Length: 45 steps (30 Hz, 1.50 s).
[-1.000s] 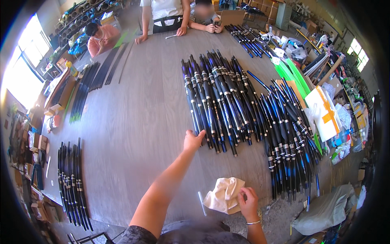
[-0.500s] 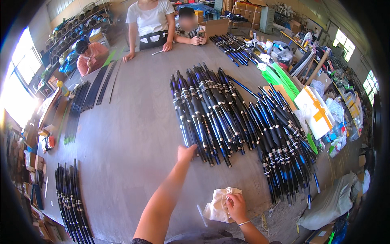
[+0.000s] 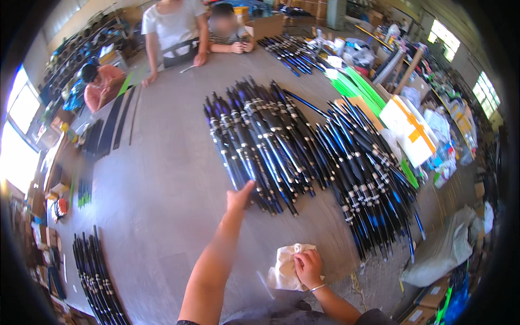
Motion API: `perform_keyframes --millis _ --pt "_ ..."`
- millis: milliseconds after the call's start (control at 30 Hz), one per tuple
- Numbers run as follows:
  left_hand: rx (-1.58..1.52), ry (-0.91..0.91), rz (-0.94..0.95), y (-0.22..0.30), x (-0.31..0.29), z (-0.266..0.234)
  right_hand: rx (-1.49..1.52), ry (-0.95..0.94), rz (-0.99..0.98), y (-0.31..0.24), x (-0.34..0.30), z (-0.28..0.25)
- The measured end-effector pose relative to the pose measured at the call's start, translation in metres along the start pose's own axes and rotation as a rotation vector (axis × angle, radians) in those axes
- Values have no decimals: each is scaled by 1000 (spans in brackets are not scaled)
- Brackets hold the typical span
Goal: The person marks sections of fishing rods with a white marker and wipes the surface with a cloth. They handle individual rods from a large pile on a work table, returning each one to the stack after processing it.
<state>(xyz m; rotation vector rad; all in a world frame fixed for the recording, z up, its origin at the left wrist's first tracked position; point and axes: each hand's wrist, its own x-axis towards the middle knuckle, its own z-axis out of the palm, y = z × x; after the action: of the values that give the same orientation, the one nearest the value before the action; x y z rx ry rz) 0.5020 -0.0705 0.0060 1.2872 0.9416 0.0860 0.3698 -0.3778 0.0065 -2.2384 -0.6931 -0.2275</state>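
Note:
A wide pile of dark fishing rods [image 3: 260, 141], black with blue and purple sheen and silver fittings, lies side by side on the grey table [image 3: 162, 184]. At the pile's lower left corner, my left hand [image 3: 239, 197] closes on the near end of an outer fishing rod; its thumb shows, while most fingers are hidden. Close to my body, a crumpled white cloth [image 3: 284, 268] rests at the table's front edge. My right hand [image 3: 309, 268] pinches this cloth, fingers curled into it.
More rods [image 3: 374, 184] lie fanned to the right, with another bundle [image 3: 98, 279] at the near left. Thin black strips [image 3: 111, 127] are at the far left. A white foam box [image 3: 407, 130] with orange tape stands beside green rods [image 3: 357, 89]. Several people are across the table.
The view has shifted, so the table and rods appear farther left and slightly higher. My left hand stays at the pile's corner; my right keeps its hold on the cloth.

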Motion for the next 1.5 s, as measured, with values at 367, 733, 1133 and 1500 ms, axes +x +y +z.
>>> perform_keyframes --millis 367,733,1133,1500 --pt "-182 -147 28 13 -13 -10 107 158 165 11 72 -84" --pt "-248 -142 48 3 -4 -9 -767 159 293 157 197 -260" --pt "-167 -131 37 8 -11 -13 -460 483 255 190 162 -275" --pt "-209 -223 84 -2 2 -18 -507 383 430 214 130 -333"
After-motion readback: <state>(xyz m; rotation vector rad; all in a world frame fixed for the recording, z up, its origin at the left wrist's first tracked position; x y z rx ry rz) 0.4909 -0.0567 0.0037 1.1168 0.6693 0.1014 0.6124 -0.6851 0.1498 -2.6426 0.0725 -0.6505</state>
